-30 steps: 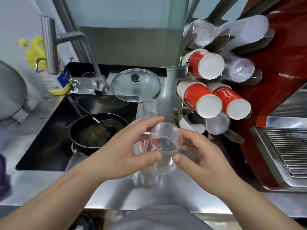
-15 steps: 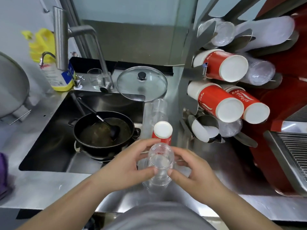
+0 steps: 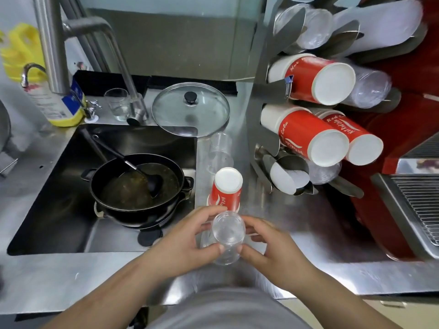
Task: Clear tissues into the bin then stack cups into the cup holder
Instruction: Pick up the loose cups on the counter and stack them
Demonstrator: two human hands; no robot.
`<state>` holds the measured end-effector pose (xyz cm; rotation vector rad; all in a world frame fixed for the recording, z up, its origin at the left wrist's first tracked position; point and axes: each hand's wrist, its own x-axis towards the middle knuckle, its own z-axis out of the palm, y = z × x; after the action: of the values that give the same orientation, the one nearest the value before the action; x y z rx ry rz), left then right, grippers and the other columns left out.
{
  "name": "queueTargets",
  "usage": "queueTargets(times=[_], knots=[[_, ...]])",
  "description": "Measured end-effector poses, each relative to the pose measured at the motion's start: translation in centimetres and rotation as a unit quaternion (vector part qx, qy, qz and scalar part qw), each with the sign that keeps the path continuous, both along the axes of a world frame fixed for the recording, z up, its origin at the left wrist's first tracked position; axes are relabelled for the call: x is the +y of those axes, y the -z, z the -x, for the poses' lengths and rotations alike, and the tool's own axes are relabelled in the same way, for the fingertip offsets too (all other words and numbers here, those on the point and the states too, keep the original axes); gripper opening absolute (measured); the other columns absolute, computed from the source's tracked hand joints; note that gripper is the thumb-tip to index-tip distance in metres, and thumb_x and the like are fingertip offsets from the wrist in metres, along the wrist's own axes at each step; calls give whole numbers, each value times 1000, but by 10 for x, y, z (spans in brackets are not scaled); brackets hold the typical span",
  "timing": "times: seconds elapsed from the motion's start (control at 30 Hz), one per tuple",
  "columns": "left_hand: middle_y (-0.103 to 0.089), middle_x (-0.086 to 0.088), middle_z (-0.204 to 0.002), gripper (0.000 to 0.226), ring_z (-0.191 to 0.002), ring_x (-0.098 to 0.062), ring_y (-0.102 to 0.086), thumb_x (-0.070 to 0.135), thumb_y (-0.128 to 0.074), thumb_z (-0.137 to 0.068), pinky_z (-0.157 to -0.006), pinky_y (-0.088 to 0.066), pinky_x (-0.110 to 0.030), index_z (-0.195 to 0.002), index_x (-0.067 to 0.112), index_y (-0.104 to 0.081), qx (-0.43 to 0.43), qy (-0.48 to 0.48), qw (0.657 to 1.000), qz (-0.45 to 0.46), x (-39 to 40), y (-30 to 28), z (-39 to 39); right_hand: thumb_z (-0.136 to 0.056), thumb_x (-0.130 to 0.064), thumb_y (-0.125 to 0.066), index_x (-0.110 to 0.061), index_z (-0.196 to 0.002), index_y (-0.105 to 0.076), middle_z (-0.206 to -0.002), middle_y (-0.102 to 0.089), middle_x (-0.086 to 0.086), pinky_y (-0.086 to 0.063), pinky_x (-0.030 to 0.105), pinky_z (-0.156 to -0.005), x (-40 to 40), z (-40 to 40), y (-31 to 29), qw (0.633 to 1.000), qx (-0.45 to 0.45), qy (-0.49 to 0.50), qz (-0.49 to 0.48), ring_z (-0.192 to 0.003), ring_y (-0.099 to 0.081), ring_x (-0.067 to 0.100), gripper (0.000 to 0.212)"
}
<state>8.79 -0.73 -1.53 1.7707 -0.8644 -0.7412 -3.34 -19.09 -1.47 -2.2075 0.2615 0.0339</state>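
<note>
Both hands hold an upside-down stack of clear plastic cups (image 3: 228,236) low over the steel counter near its front edge. My left hand (image 3: 187,243) grips its left side, my right hand (image 3: 268,248) its right side. Just behind stands an upside-down red paper cup (image 3: 226,193), and beyond that more clear cups (image 3: 219,150). The metal cup holder (image 3: 263,89) rises at the right, with red paper cup stacks (image 3: 313,79) and clear cup stacks (image 3: 308,27) in its slots. No tissues or bin show.
A sink (image 3: 59,186) at the left holds a black pan (image 3: 140,186) with a ladle. A glass lid (image 3: 190,108), a drinking glass (image 3: 117,103) and a tap (image 3: 54,43) stand behind it. A red machine with a drip grate (image 3: 418,210) is at the right.
Both hands have lowered the clear cup stack from chest height toward the counter. The view has tilted, and the red cup behind the stack has come into sight.
</note>
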Motion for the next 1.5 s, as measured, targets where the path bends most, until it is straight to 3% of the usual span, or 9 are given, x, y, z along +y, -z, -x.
queueTargets(times=[0.23, 0.57, 0.7, 0.8, 1.03, 1.2, 1.3, 1.43, 1.5], knots=[[-54, 7, -132, 61, -128, -11, -51, 23, -70, -76, -110, -41, -36, -132, 37, -49, 0, 5, 1000, -4, 1, 3, -1, -83, -34, -68, -39, -130, -50, -121, -60, -20, -46, 20, -93, -1, 1, 2, 1000, 3, 2, 1, -110, -55, 2, 50], [-49, 31, -136, 75, -131, 1, -47, 13, -69, -83, -110, -36, -20, -133, 60, -39, -1, 35, 999, -12, 3, 4, -1, -77, -41, -67, -43, -122, -50, -116, -59, -22, -42, 15, -90, 2, 6, 3, 1000, 4, 13, 19, -110, -52, -1, 49], [-46, 19, -145, 76, -135, 0, -42, 30, -71, -79, -115, -35, -36, -144, 44, -34, -7, 36, 998, -50, 5, 17, 1, -75, -36, -72, -49, -130, -38, -128, -51, -24, -40, 15, -97, 3, 6, -6, 1000, 0, 5, 23, -118, -47, -5, 66], [-42, 20, -146, 80, -136, 3, -37, 36, -72, -76, -114, -34, -35, -145, 44, -32, -37, 58, 994, -85, 3, 26, 4, -72, -39, -72, -47, -140, -28, -137, -44, -23, -36, 12, -101, 3, 5, -15, 1000, -5, -9, -1, -125, -44, -4, 82], [-45, 19, -140, 77, -131, 4, -42, 37, -71, -71, -111, -37, -31, -131, 62, -29, -30, 40, 994, -93, -4, 39, 6, -71, -31, -76, -42, -131, -46, -128, -50, -27, -44, 21, -100, 5, 0, -20, 1000, -4, -8, 4, -116, -52, -4, 69], [-47, 13, -139, 78, -130, -2, -46, 35, -71, -70, -108, -41, -36, -137, 48, -35, -15, 29, 996, -78, -6, 49, 9, -72, -28, -78, -42, -132, -46, -128, -52, -23, -46, 24, -101, 4, 0, -20, 1000, 8, -9, -1, -117, -53, 0, 70], [-46, 13, -139, 79, -128, 4, -43, 35, -73, -70, -107, -39, -25, -135, 53, -31, -31, 33, 995, -87, -7, 49, 9, -72, -30, -78, -41, -132, -46, -129, -53, -21, -45, 23, -101, 4, 0, -21, 1000, 14, -8, -4, -118, -53, 0, 70], [-41, 22, -136, 84, -121, 24, -33, 30, -77, -72, -94, -26, 2, -128, 61, -23, -63, 38, 992, -99, -6, 54, 7, -72, -27, -80, -40, -132, -46, -128, -54, -18, -43, 16, -99, 4, -2, -23, 1000, 25, -14, 1, -115, -52, -6, 70], [-40, 24, -133, 85, -116, 30, -31, 27, -78, -72, -91, -25, 5, -129, 58, -22, -68, 39, 993, -93, -7, 55, 8, -70, -31, -78, -38, -132, -46, -128, -55, -16, -44, 15, -98, 5, -3, -24, 999, 30, -17, 10, -114, -52, -6, 70]])
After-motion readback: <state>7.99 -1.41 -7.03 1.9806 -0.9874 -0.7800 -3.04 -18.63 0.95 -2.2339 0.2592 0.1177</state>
